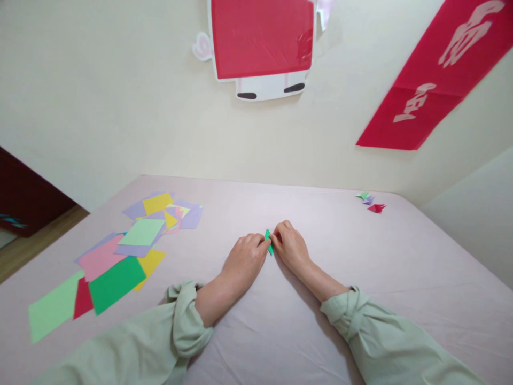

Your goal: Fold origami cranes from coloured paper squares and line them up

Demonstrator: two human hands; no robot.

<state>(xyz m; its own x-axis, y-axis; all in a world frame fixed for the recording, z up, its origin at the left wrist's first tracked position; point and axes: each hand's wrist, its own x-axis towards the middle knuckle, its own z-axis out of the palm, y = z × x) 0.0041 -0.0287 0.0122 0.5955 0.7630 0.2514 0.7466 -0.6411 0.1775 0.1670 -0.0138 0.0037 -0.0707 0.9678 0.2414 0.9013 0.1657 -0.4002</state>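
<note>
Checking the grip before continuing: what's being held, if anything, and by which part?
A narrow green paper piece, by its middle: fingertips of the left hand at its left edge, of the right hand at its right. Its pointed ends stick out.

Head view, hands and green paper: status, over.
Left hand and right hand both pinching green paper. Paper folded small and narrow. Loose sheets left, folded pieces far right, apart from hands.

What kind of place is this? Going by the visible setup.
Probably a room in a home, though not certain. Clues: the wide surface spread with pale pink cloth against a plain wall, and the red banner and red-and-white cutout decorating that wall.
</note>
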